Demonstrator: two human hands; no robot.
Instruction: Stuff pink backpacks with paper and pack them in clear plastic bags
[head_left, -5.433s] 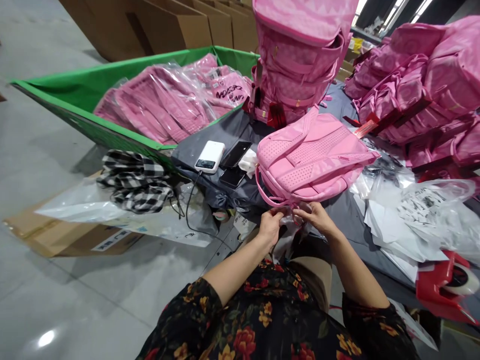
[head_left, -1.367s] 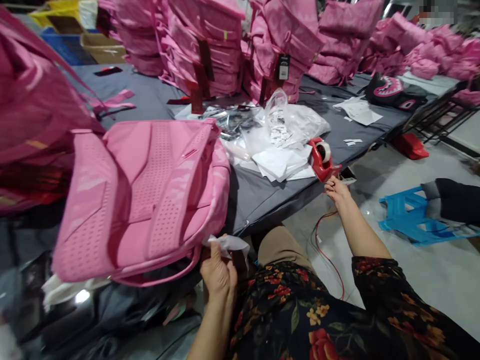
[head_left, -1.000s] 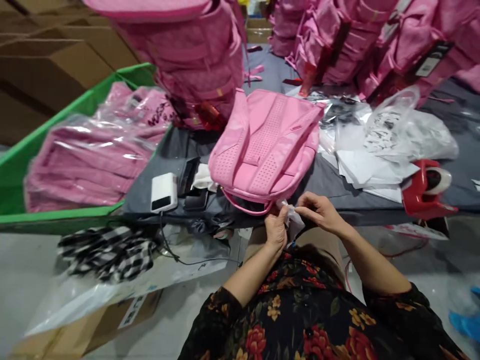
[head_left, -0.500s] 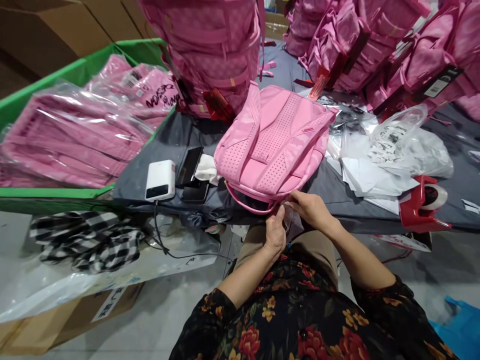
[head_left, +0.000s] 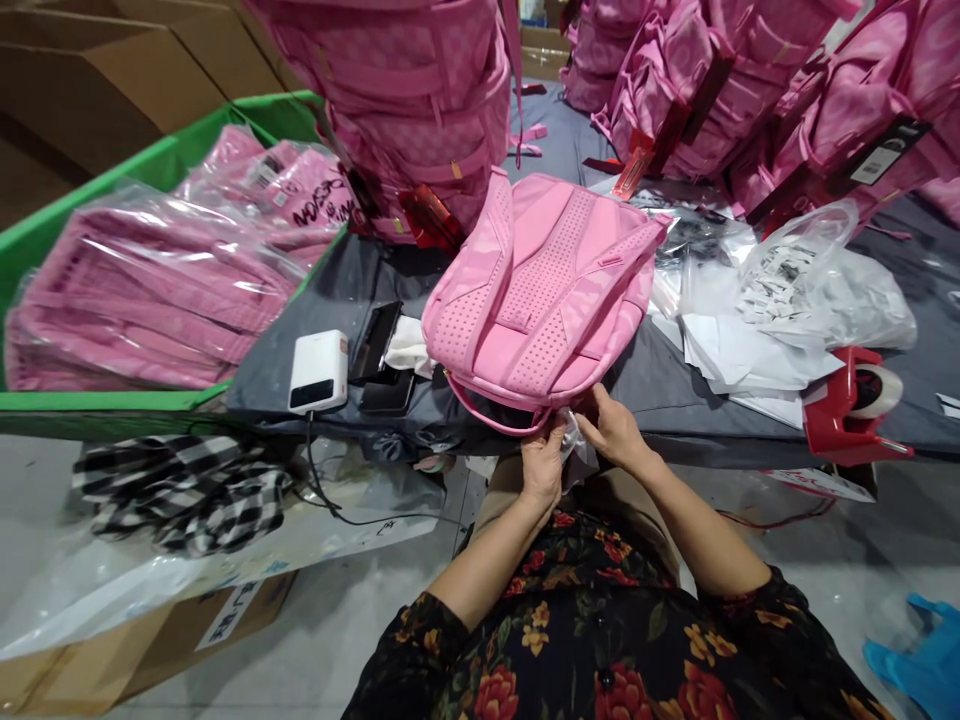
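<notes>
A pink backpack point(head_left: 536, 290) lies straps up on the dark table, its looped top handle point(head_left: 480, 412) toward me at the edge. My left hand point(head_left: 541, 462) is closed on the backpack's near edge, beside one end of the handle. Close by on the right, my right hand point(head_left: 616, 430) is bent with its fingertips at the same edge, and its thumb reaches a crumpled piece of clear plastic point(head_left: 577, 450) between the two hands. The fingers partly hide what they grip there.
Tall stacked pink backpacks point(head_left: 412, 100) stand behind. Left are a green-edged bin point(head_left: 112, 400) of bagged backpacks, a white power bank point(head_left: 319, 370) and a phone point(head_left: 386, 393). Right are papers point(head_left: 750, 355), a plastic bag point(head_left: 847, 290) and a red tape dispenser point(head_left: 832, 410).
The view has shifted slightly. My right hand's fingers have turned more upright at the backpack's edge, and my left hand stays beside the handle. The backpack lies about as before.
</notes>
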